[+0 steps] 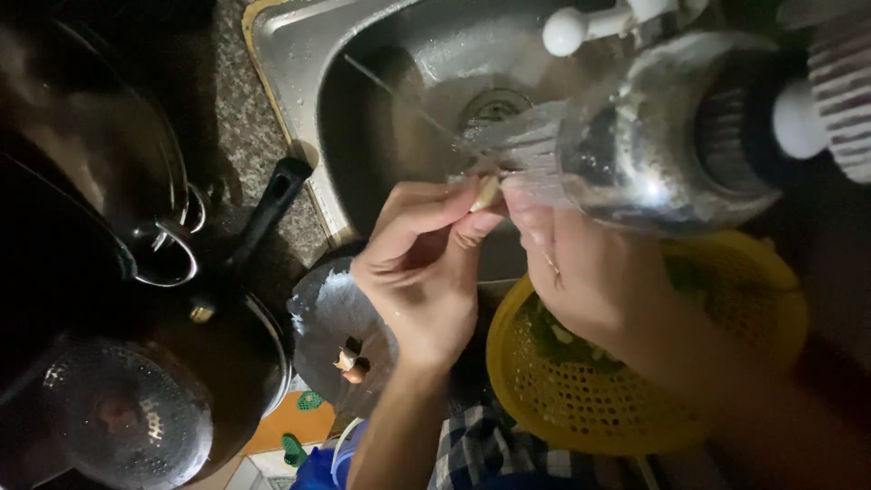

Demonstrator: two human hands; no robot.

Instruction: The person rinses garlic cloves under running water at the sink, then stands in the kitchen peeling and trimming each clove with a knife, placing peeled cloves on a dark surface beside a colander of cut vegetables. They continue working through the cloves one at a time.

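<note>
Over a steel sink (299, 54), both hands pinching a garlic clove (487, 192); greens in yellow colander (771, 290)

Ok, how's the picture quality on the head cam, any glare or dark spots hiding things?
Head view: dim overall, with the left side nearly black around the pan; a bright glare spot sits on the shiny metal pot; the left hand and right hand are lit but slightly soft; the yellow basket is clear.

Head camera, looking steeply down, close over sink (299, 54) edge
</note>
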